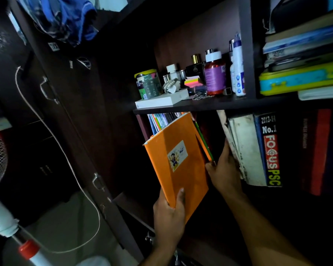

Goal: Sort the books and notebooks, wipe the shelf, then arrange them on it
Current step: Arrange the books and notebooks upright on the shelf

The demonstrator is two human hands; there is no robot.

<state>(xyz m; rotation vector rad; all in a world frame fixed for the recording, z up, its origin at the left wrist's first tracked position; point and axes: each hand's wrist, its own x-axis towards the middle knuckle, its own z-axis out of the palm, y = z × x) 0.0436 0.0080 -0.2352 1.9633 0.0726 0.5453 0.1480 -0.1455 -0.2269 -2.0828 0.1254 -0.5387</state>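
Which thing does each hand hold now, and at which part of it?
The left hand holds the orange paper-covered notebook at its bottom corner. The right hand touches the notebook's right edge; whether it truly holds cannot be told.
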